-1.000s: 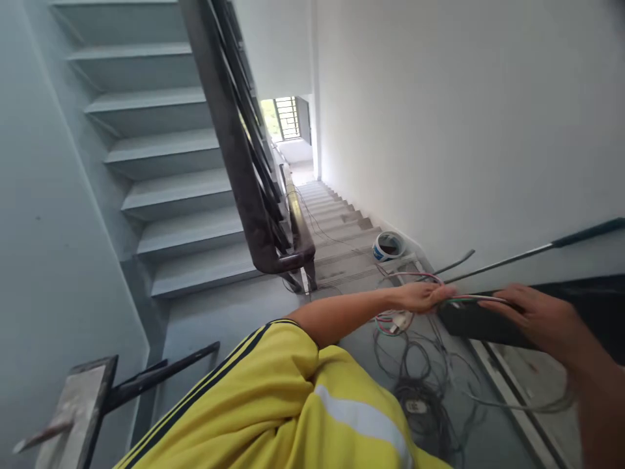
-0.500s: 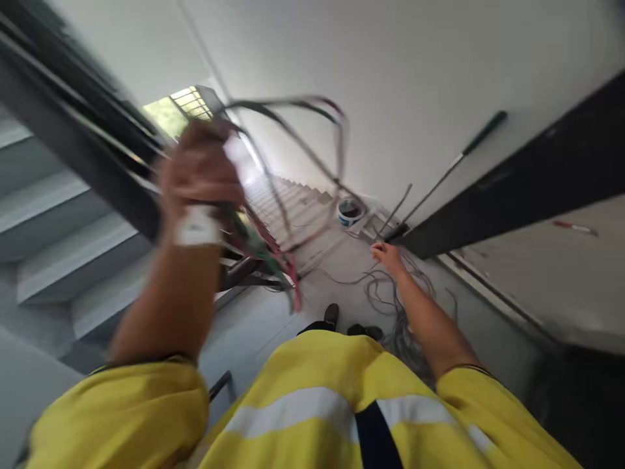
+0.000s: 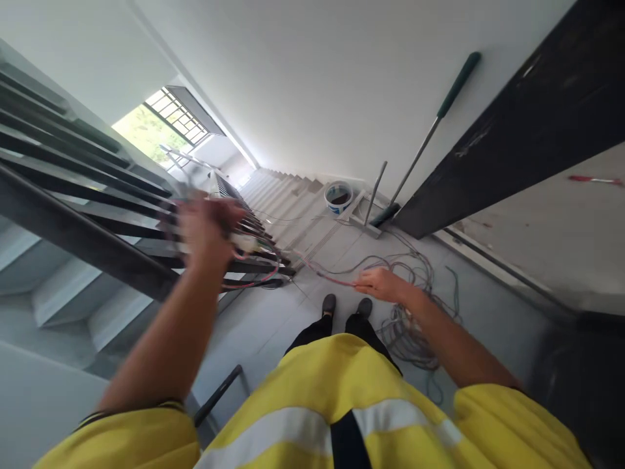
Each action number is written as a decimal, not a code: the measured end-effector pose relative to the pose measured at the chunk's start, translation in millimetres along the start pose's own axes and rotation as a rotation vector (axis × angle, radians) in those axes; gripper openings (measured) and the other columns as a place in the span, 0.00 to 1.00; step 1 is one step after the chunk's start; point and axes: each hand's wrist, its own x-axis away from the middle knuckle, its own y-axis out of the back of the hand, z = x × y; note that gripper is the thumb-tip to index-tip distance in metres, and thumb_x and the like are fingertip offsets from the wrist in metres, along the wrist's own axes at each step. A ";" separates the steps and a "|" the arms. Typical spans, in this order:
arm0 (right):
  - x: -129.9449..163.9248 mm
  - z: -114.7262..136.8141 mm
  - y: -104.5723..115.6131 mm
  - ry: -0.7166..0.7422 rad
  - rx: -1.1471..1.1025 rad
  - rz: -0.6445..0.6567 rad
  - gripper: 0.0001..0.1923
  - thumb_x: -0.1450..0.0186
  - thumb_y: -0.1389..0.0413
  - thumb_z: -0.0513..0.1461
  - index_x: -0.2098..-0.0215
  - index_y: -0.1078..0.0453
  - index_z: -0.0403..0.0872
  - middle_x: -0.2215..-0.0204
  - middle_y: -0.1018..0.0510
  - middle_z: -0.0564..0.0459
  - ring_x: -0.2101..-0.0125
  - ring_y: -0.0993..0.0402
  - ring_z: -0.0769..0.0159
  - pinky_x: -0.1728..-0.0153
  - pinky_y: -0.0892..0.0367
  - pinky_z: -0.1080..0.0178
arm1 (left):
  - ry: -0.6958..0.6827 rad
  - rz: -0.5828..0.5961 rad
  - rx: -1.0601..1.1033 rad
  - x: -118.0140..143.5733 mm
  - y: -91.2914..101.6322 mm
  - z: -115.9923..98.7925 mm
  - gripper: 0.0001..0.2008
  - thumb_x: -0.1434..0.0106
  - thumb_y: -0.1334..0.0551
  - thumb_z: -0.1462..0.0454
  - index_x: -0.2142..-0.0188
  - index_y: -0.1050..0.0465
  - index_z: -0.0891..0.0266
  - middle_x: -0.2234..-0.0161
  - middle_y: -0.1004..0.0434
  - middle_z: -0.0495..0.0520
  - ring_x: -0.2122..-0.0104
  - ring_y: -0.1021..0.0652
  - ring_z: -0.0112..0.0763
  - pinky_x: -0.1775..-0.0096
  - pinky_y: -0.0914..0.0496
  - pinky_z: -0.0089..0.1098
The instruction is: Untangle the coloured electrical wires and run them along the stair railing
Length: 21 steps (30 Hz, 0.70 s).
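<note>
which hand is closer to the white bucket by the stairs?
Right. The right hand sits below the white bucket, pinching a wire over the landing floor. The left hand is farther off to the bucket's left, against the stair railing.

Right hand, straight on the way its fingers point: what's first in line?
Probably the reddish wire that the right hand pinches; it runs left toward the black railing. Depth is unclear.

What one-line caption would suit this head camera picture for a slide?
On a stair landing, the left hand grips a bundle of coloured wires while the right hand pinches one strand.
</note>
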 end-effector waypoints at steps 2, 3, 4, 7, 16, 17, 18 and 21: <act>5.9 17.5 31.2 0.109 0.056 0.078 0.22 0.26 0.53 0.49 0.57 0.20 0.46 0.68 0.21 0.47 0.68 0.26 0.68 0.64 0.34 0.67 | 0.060 0.202 -0.118 24.5 -47.2 64.8 0.15 0.30 0.41 0.54 0.67 0.35 0.64 0.76 0.23 0.45 0.74 0.21 0.25 0.70 0.31 0.25; 6.2 21.7 45.7 0.136 0.071 0.082 0.23 0.25 0.54 0.49 0.58 0.20 0.46 0.68 0.21 0.47 0.68 0.27 0.68 0.64 0.35 0.67 | 0.125 0.315 -0.159 38.5 -67.7 95.6 0.16 0.33 0.37 0.53 0.67 0.36 0.63 0.74 0.21 0.49 0.74 0.20 0.28 0.70 0.29 0.28; 5.3 22.0 59.2 0.150 0.076 0.072 0.23 0.25 0.54 0.49 0.59 0.21 0.46 0.68 0.21 0.48 0.68 0.27 0.68 0.64 0.35 0.67 | 0.188 0.438 -0.193 52.4 -84.9 122.4 0.20 0.38 0.33 0.50 0.69 0.37 0.62 0.75 0.20 0.51 0.76 0.21 0.31 0.71 0.29 0.30; -0.4 1.1 90.6 0.124 0.053 0.013 0.21 0.26 0.51 0.49 0.63 0.21 0.46 0.68 0.21 0.49 0.68 0.27 0.69 0.64 0.37 0.68 | 0.249 0.838 -0.238 85.5 -116.5 168.2 0.29 0.41 0.39 0.37 0.68 0.41 0.59 0.80 0.25 0.48 0.82 0.27 0.26 0.76 0.33 0.28; 33.8 -87.4 56.1 -0.155 -0.020 -0.297 0.16 0.37 0.44 0.39 0.51 0.25 0.46 0.64 0.21 0.50 0.66 0.27 0.67 0.58 0.33 0.65 | 0.629 1.010 -0.121 80.5 -140.2 127.4 0.27 0.52 0.23 0.51 0.64 0.33 0.61 0.86 0.52 0.35 0.88 0.50 0.17 0.84 0.51 0.22; 40.1 -93.9 39.2 -0.201 -0.012 -0.368 0.18 0.37 0.46 0.37 0.49 0.26 0.45 0.60 0.21 0.48 0.62 0.26 0.66 0.54 0.32 0.63 | 0.648 1.009 -0.113 77.3 -136.0 116.8 0.24 0.51 0.23 0.53 0.66 0.33 0.61 0.87 0.52 0.35 0.87 0.50 0.16 0.84 0.51 0.22; 46.2 -100.9 21.2 -0.270 -0.015 -0.434 0.20 0.38 0.48 0.35 0.48 0.26 0.45 0.58 0.21 0.47 0.59 0.26 0.64 0.52 0.32 0.62 | 0.647 0.994 -0.103 74.0 -129.5 103.9 0.22 0.49 0.24 0.54 0.69 0.34 0.60 0.87 0.53 0.36 0.87 0.51 0.16 0.83 0.51 0.21; 70.0 -126.2 -28.8 -0.566 -0.091 -0.534 0.23 0.41 0.50 0.32 0.49 0.26 0.42 0.58 0.20 0.45 0.58 0.25 0.62 0.51 0.32 0.60 | 0.483 0.806 -0.101 62.1 -99.5 49.9 0.18 0.40 0.30 0.56 0.74 0.36 0.61 0.87 0.52 0.38 0.88 0.48 0.16 0.83 0.48 0.20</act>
